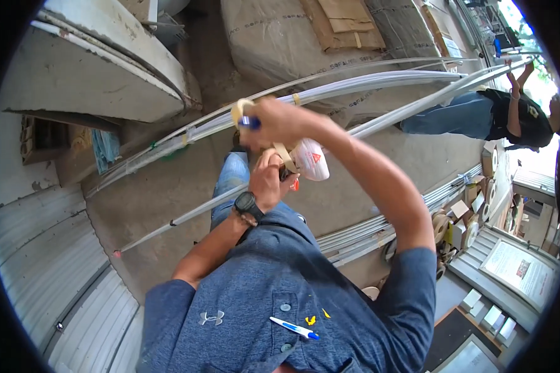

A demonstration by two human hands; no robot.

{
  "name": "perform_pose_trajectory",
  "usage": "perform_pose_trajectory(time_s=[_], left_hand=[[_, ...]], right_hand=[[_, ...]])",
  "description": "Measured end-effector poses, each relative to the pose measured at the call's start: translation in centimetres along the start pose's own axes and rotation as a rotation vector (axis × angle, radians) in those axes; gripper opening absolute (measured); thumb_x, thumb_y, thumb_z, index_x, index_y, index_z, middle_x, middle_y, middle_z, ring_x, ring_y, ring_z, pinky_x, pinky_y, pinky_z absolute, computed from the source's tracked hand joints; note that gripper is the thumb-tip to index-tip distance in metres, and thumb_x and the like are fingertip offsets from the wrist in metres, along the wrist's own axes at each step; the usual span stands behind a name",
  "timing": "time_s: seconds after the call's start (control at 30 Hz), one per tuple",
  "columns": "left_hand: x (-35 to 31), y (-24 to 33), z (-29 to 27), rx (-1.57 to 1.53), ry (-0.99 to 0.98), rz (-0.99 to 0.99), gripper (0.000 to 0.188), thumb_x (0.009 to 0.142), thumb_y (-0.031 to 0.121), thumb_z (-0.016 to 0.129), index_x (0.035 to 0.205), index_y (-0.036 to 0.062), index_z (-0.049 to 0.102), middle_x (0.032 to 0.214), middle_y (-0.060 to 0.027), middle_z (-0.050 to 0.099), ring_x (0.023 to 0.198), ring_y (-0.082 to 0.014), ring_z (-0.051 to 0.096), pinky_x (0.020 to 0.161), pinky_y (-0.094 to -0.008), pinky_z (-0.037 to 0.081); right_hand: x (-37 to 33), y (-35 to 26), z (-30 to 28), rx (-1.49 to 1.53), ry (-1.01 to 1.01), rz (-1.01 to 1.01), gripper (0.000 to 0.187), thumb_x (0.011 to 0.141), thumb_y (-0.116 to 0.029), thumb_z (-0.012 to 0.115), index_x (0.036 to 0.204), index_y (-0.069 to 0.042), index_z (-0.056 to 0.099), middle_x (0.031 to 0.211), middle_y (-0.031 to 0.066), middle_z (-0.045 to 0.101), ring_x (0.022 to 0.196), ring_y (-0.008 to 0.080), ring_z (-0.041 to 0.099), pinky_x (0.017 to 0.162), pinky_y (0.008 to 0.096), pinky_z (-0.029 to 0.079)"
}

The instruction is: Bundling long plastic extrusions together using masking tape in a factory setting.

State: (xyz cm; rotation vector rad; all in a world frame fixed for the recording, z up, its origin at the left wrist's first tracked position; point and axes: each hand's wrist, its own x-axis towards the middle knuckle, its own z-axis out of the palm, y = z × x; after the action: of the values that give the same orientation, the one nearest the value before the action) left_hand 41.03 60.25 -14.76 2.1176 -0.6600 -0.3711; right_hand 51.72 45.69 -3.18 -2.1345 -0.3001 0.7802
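A long, pale bundle of strips [410, 110] runs diagonally across in front of me. My left hand [269, 181], with a watch at its wrist, is closed around it. A beige strip of tape [285, 155] stretches between my two hands. My right hand [272, 122], smeared by motion, is raised beyond the left, closed on a beige tape roll [242, 110] with something dark blue beside it. A white, rounded thing with a red mark [311, 159] sits against the bundle beside my left hand; its kind is unclear.
A person [510, 115] at the far right has hands at the bundle's far end. More long strips [379, 81] lie beyond my hands, taped at intervals. Wrapped stacks [280, 37] stand behind them. Pale profiles [354, 244] and tape rolls [442, 227] lie to the right. A white panel [106, 68] juts in left.
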Motion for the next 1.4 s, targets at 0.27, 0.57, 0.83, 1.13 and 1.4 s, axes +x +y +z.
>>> perform_pose_trajectory(time_s=[0.27,0.57,0.83,1.13,1.4], left_hand=[[0.3,1.9,-3.9,-0.020,0.053,-0.034,0.063,0.071,0.032,0.084,0.126,0.0129,0.058,0.095,-0.0123,0.070,0.085,-0.0318,0.069,0.069,-0.0400,0.054],[3.3,1.9,-4.0,-0.154,-0.243,-0.125,0.053,0.074,0.030,0.073,0.125,0.0187,0.061,0.096,-0.0126,0.072,0.088,-0.0335,0.070,0.074,-0.0446,0.055],[4.5,1.2,-4.2,-0.213,-0.109,0.011,0.050,0.070,0.015,0.074,0.117,0.0097,0.059,0.092,-0.0149,0.068,0.088,-0.0368,0.068,0.076,-0.0464,0.053],[2.5,0.4,-4.1,0.492,0.564,0.286,0.053,0.087,0.018,0.057,0.140,0.0134,0.054,0.084,-0.0035,0.051,0.079,-0.0201,0.051,0.074,-0.0365,0.040],[2.5,1.7,-2.8,0.163,0.692,0.187,0.014,0.084,0.010,0.058,0.098,0.0084,0.055,0.084,-0.0088,0.051,0.078,-0.0280,0.054,0.073,-0.0408,0.043]], right_hand=[[5.1,7.6,-4.6,-0.820,0.196,0.295,0.034,0.086,-0.041,0.067,0.083,-0.008,0.074,0.077,0.0106,0.072,0.070,0.0240,0.070,0.064,0.0393,0.054],[-13.1,12.7,14.4,0.378,1.163,0.177,0.012,0.089,-0.010,0.064,0.087,-0.004,0.054,0.075,-0.0038,0.043,0.064,0.0065,0.042,0.060,0.0221,0.037],[-10.0,9.6,18.4,-0.013,0.713,0.127,0.013,0.090,-0.015,0.068,0.093,-0.003,0.063,0.077,0.0186,0.062,0.065,0.0328,0.061,0.060,0.0384,0.048],[-15.2,-3.6,13.1,-0.008,0.314,-0.054,0.010,0.085,-0.002,0.065,0.094,0.000,0.067,0.080,0.0093,0.066,0.062,0.0135,0.063,0.055,0.0300,0.047],[3.0,-6.2,-2.3,0.010,0.101,0.243,0.024,0.090,-0.021,0.065,0.076,-0.002,0.067,0.052,0.0009,0.055,0.044,0.0095,0.053,0.040,0.0258,0.038]])
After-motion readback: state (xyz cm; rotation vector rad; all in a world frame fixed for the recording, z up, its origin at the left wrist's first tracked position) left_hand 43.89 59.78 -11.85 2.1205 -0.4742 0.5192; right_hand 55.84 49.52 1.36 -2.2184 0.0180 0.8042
